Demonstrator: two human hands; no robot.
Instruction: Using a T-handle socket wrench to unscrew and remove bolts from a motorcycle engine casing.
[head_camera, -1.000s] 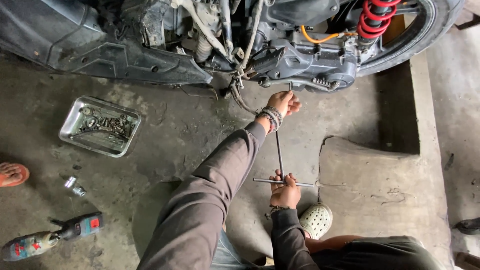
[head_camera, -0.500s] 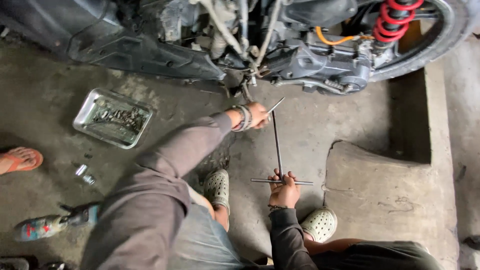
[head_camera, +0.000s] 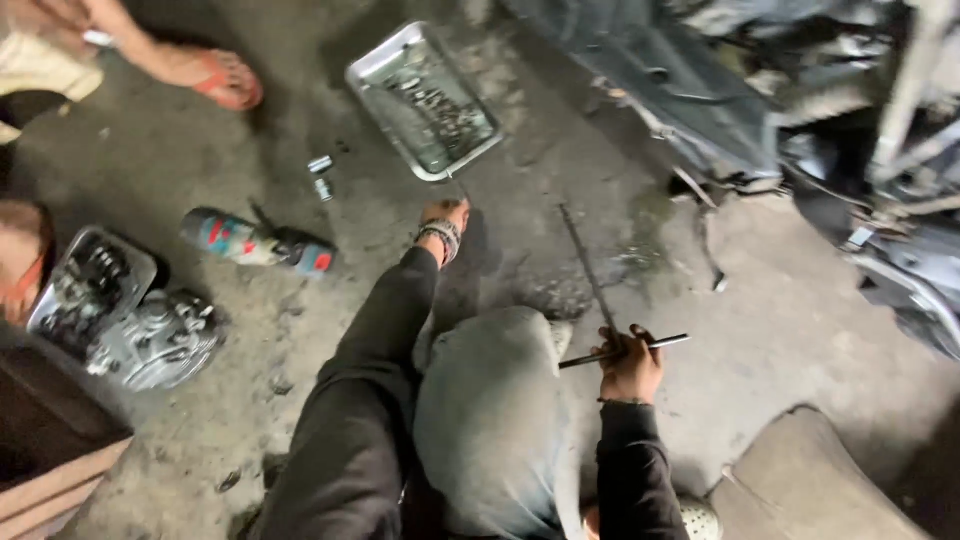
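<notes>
Long thin T-handle wrench (head_camera: 598, 300), shaft angled over concrete.

The metal tray (head_camera: 425, 100) is lying on the floor at twelve o'clock from the left hand (head_camera: 445, 215), its near corner just beside the fingers. The power tool (head_camera: 258, 243) is lying at nine o'clock from that hand, with two small sockets (head_camera: 321, 176) at ten. The right hand (head_camera: 628, 362) is sitting at five o'clock, gripping the T-handle wrench (head_camera: 592, 275), whose shaft is pointing toward eleven. The motorcycle (head_camera: 800, 130) is standing at two o'clock, and an engine part (head_camera: 150, 335) is resting at eight.
</notes>
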